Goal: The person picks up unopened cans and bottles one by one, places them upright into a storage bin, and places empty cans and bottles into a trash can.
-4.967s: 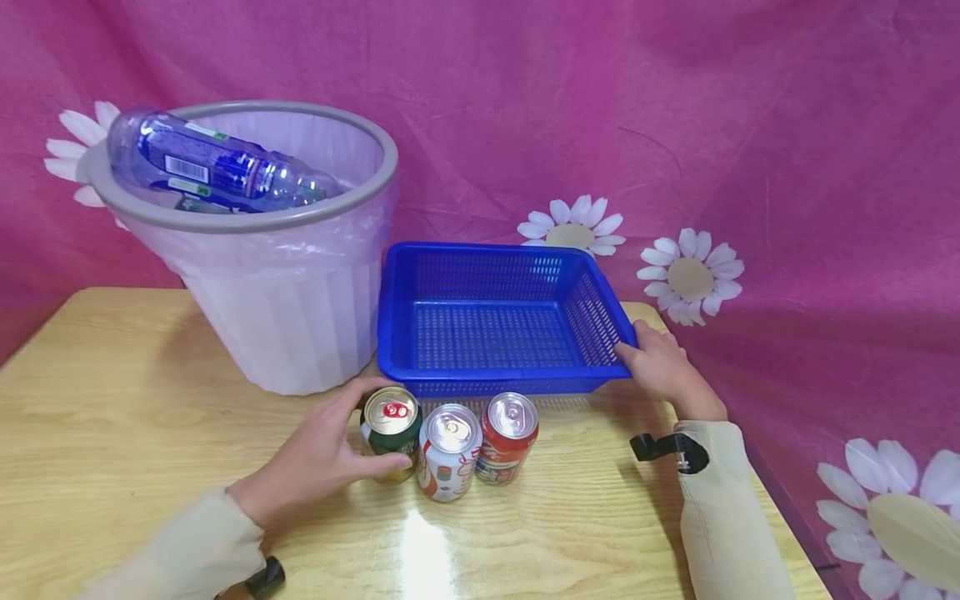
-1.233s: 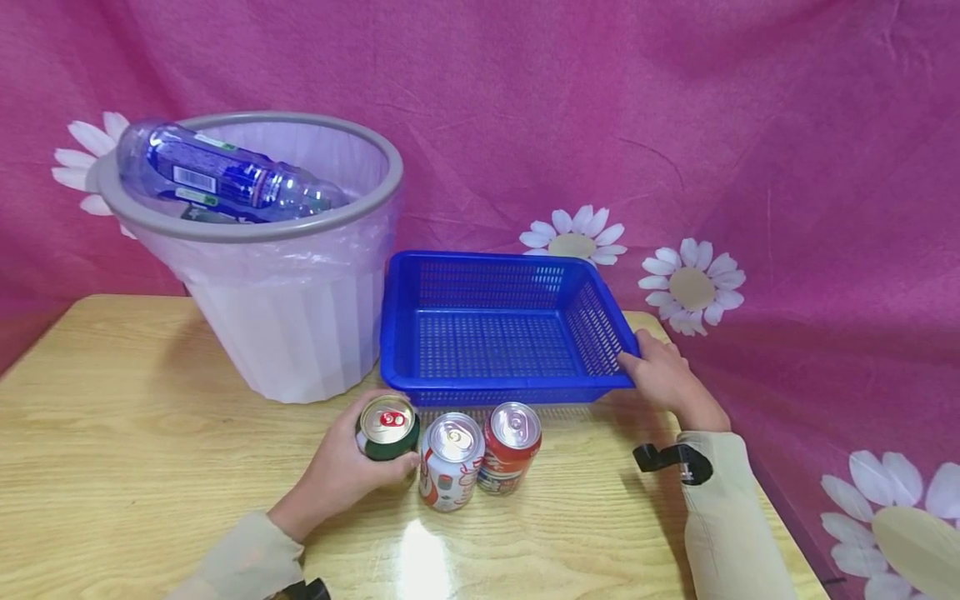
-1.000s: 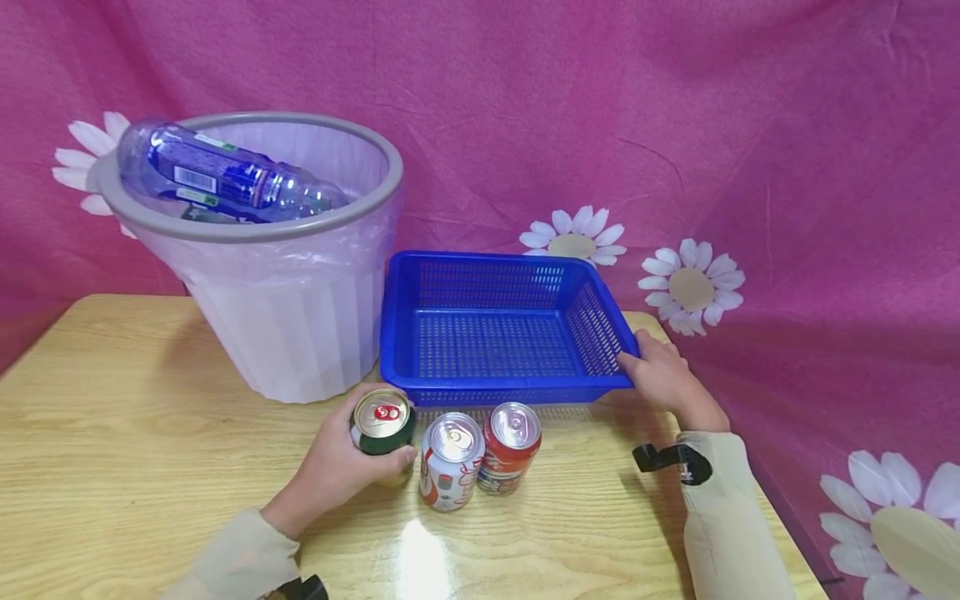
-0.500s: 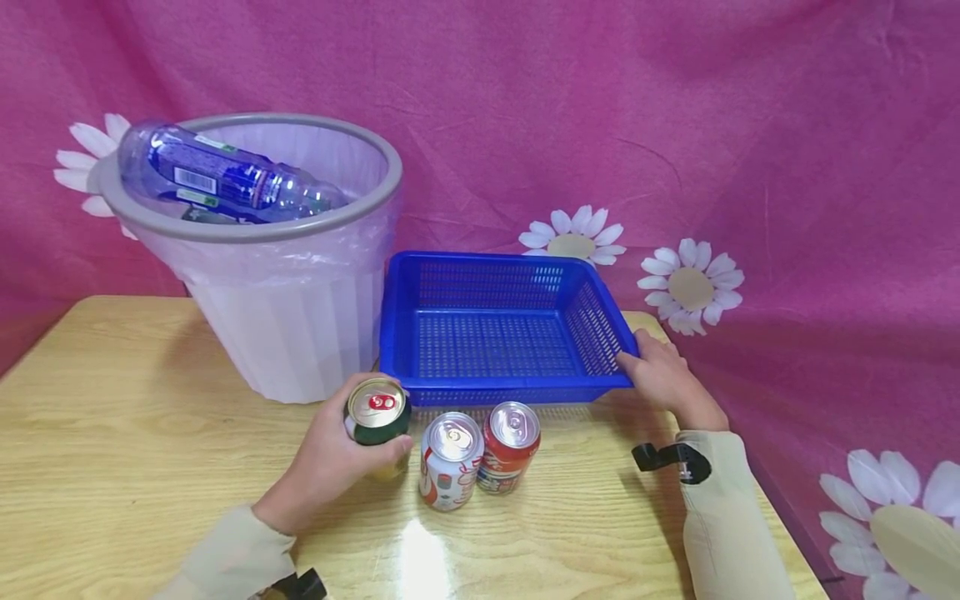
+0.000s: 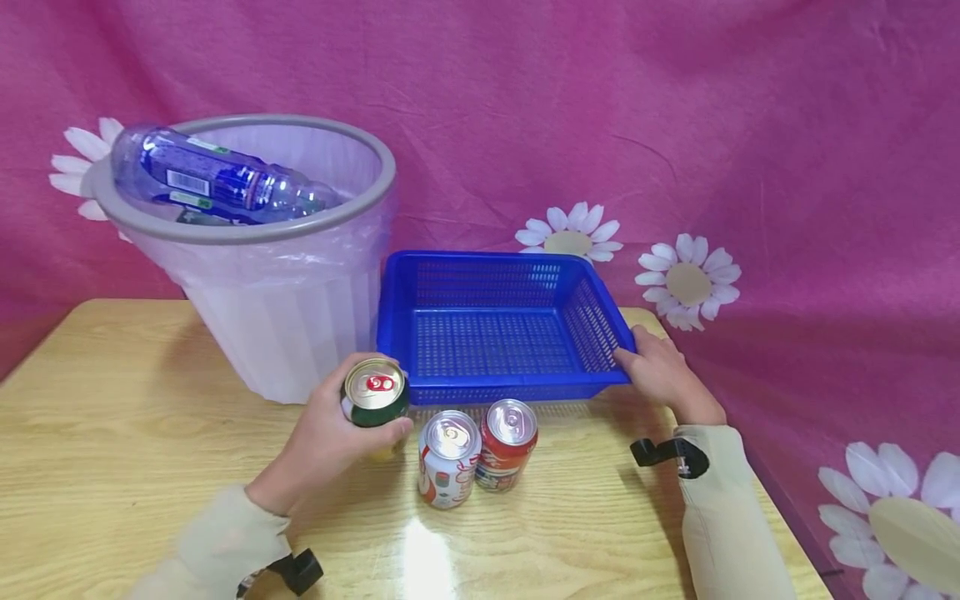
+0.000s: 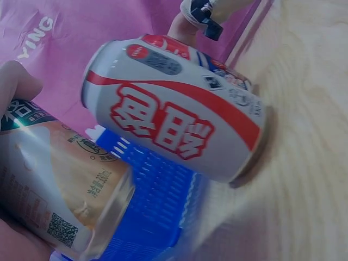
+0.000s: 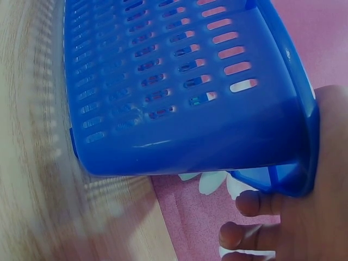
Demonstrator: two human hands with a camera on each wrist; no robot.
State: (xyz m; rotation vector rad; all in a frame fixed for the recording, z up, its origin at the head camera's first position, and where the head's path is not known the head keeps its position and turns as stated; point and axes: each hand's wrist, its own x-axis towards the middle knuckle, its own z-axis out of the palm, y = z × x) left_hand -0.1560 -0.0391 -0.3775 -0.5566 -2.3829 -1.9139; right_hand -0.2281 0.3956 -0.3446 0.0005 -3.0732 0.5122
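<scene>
My left hand (image 5: 322, 437) grips a green and gold drink can (image 5: 375, 393), thumb on its near side. The can is raised off the table just in front of the blue plastic basket (image 5: 517, 385), and its gold lower part shows in the left wrist view. Beside it stand a white and red soda can (image 5: 447, 468) and a red soda can (image 5: 507, 446), close together and upright. My right hand (image 5: 667, 379) holds the basket's rim at the right front corner. In the right wrist view, several fingertips (image 7: 231, 235) show below that rim.
Left of the basket stands a pale lined bin (image 5: 288, 325) with a grey rim. Plastic bottles with blue labels (image 5: 217, 175) lie across its top. All of it rests on a wooden table (image 5: 135, 467) in front of a pink flowered cloth (image 5: 480, 108).
My left hand has taken a firmer hold of the green and gold can and lifted it up and leftward, away from the white and red one. The right hand stays on the basket.
</scene>
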